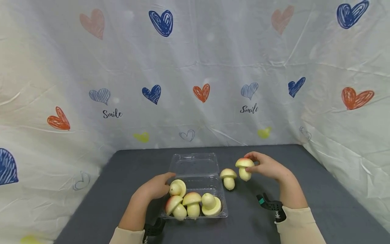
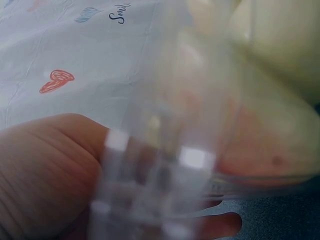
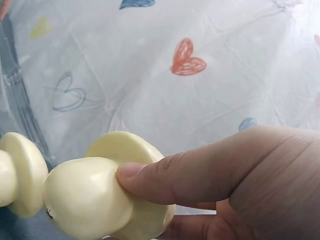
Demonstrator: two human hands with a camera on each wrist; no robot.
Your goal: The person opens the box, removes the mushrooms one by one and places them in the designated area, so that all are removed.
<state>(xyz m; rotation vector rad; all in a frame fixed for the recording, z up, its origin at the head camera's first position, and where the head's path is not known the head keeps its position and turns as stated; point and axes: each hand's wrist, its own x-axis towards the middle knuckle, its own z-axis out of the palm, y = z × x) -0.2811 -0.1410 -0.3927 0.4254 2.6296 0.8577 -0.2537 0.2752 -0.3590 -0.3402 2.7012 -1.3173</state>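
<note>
My right hand [image 1: 268, 166] pinches a toy mushroom [image 1: 244, 168] with a red-tinged cap, to the right of the box; in the right wrist view the thumb presses its pale stem [image 3: 87, 197]. Another mushroom [image 1: 228, 178] stands beside it on the table. Several mushrooms lie in the clear plastic box [image 1: 223, 203], among them one at the left rear [image 1: 177, 188] and one lying at the right [image 1: 211, 204]. My left hand [image 1: 155, 186] rests at the box's left side, fingers fairly straight; the left wrist view shows it [image 2: 55, 170] behind blurred clear plastic.
The box's clear lid [image 1: 194, 164] lies folded back behind it on the dark table [image 1: 137, 159]. A white curtain [image 1: 182, 51] printed with hearts hangs behind the table and along both sides. A black band is on each wrist.
</note>
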